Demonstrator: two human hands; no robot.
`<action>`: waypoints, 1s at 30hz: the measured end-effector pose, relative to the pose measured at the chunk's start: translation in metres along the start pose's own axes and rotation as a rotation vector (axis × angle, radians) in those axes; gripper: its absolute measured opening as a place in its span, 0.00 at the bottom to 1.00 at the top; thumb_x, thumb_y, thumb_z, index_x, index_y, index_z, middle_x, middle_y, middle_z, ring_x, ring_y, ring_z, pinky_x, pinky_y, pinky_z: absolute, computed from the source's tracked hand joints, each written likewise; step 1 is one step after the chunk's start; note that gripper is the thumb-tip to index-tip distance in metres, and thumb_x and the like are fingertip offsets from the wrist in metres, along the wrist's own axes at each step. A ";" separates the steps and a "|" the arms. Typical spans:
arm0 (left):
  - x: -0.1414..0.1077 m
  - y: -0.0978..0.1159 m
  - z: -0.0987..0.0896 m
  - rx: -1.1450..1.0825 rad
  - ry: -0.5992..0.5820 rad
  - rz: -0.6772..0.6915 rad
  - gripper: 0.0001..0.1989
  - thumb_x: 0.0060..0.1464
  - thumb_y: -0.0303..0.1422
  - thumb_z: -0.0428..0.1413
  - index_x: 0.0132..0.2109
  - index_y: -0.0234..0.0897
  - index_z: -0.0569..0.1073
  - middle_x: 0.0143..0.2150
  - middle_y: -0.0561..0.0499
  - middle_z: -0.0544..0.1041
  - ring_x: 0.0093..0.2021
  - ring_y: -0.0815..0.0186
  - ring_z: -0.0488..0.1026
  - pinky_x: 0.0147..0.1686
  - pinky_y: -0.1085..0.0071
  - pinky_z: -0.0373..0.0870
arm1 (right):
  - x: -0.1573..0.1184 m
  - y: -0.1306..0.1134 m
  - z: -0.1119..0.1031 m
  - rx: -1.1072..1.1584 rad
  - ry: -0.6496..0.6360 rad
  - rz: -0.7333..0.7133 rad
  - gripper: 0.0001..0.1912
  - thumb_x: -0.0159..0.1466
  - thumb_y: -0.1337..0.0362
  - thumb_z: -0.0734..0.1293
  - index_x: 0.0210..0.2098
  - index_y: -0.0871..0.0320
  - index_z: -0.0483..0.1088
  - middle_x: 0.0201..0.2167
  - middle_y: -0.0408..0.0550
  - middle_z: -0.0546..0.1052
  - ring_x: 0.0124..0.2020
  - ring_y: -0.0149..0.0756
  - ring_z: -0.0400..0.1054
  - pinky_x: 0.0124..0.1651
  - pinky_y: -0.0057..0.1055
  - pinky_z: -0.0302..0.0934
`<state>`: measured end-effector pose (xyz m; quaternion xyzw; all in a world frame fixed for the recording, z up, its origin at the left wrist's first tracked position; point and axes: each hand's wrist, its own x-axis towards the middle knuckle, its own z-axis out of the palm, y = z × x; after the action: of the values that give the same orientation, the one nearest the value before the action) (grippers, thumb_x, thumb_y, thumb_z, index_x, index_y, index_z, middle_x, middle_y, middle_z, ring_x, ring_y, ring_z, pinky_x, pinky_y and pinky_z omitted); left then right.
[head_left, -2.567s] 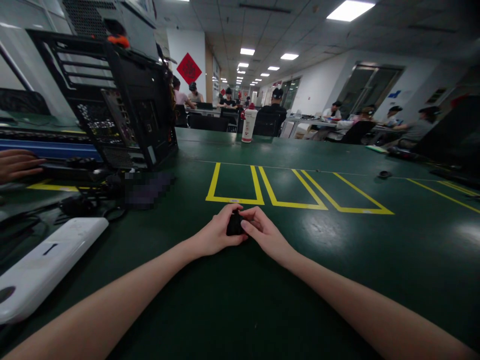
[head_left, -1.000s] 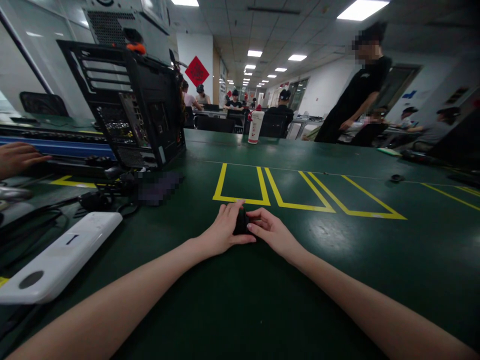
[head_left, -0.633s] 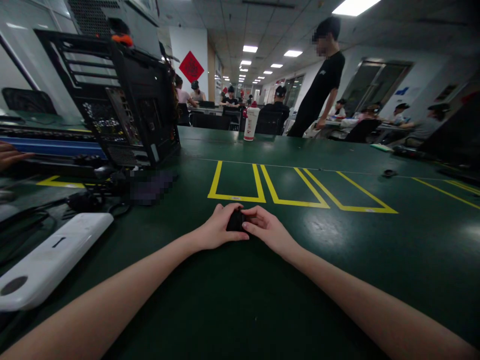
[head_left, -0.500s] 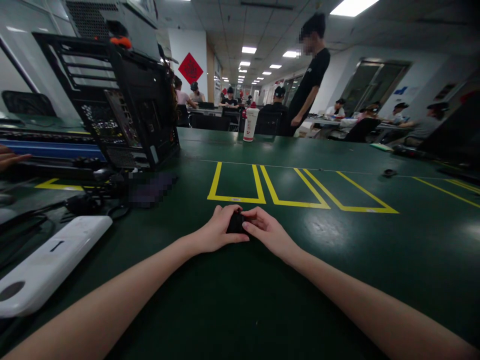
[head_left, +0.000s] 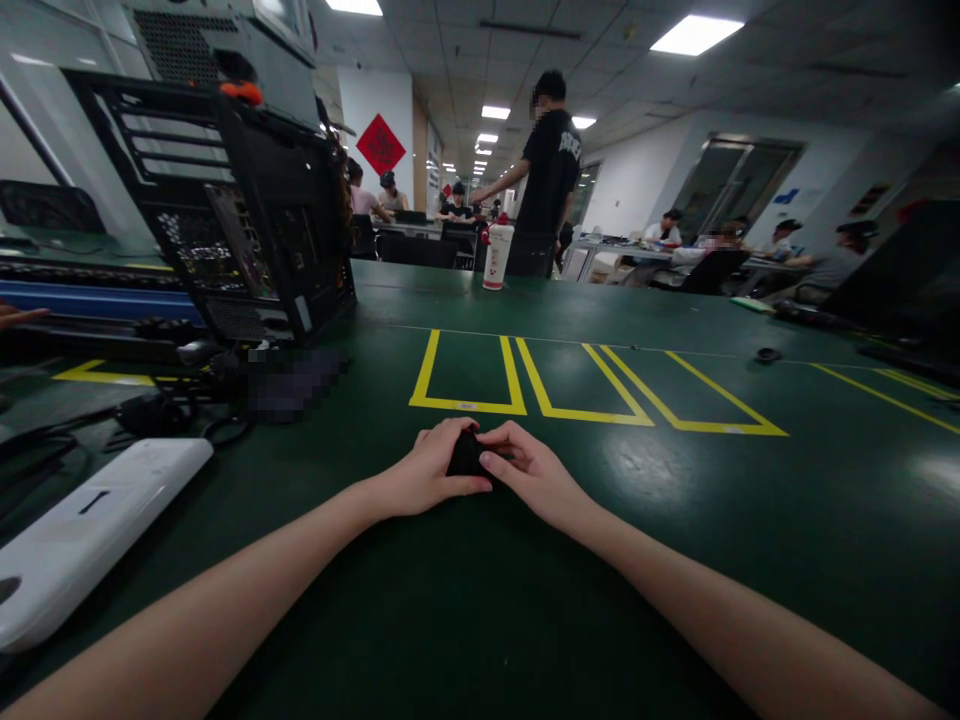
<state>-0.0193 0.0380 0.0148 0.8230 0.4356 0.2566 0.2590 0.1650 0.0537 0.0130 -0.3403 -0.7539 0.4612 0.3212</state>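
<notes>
A small black object (head_left: 465, 456), too dark to name, lies between my two hands over the green table (head_left: 480, 600). Curled around its left side is my left hand (head_left: 426, 470), with the thumb below and the fingers above. My right hand (head_left: 534, 474) pinches the right edge of the same object with thumb and fingertips. Much of the object is hidden by the fingers. Just beyond my hands, yellow tape outlines (head_left: 468, 406) mark the tabletop.
At left stand an open black computer case (head_left: 292, 240), a white oblong device (head_left: 105, 525) and black cables (head_left: 45, 450). A white cup (head_left: 497, 258) with a red lid is at the far edge. Behind it a person in black (head_left: 551, 180) stands; others sit farther back.
My hands keep nearly the same hold on the black object. The standing person has shifted left and now stretches an arm out. The view has tilted slightly.
</notes>
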 end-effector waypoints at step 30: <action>0.001 0.002 -0.001 -0.023 -0.005 -0.023 0.30 0.48 0.46 0.54 0.54 0.38 0.55 0.53 0.44 0.61 0.51 0.55 0.60 0.49 0.58 0.56 | 0.004 0.005 -0.003 -0.027 -0.003 0.026 0.15 0.58 0.66 0.62 0.46 0.55 0.62 0.43 0.47 0.68 0.43 0.35 0.65 0.47 0.39 0.62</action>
<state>-0.0182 0.0381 0.0176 0.8155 0.4415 0.2566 0.2724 0.1659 0.0603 0.0107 -0.3538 -0.7560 0.4556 0.3093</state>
